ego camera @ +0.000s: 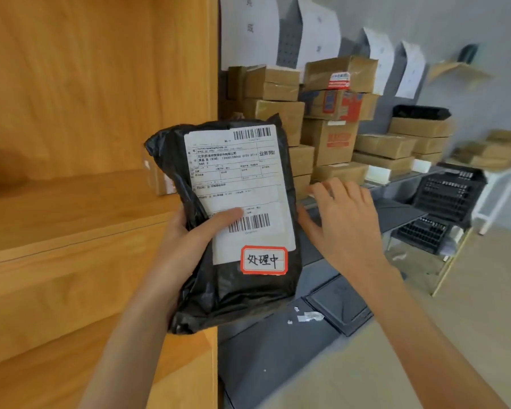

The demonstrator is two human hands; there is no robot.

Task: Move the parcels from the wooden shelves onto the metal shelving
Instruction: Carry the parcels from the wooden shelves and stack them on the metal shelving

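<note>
Parcel (233, 219) in my left hand (186, 240): glossy black plastic; white label (236, 175) with black barcodes; red-bordered white sticker (263, 260), black handwriting. Wooden shelves (71, 202): honey-orange grain. Stacked boxes (331, 119): tan cardboard, some red print. Crates (449, 193): black lattice.

The wooden shelves (80, 202) fill the left side. A small box (161, 180) lies on one board, at its right edge, behind the held parcel (236, 219). The left hand (189, 240) holds this parcel upright in front of the shelves' right edge. The right hand (342, 222) is just beside the parcel, on its right. Behind, on the metal shelving (396, 208), stacked cartons (331, 122) stand against the wall. Crates (446, 202) are at its right end.
</note>
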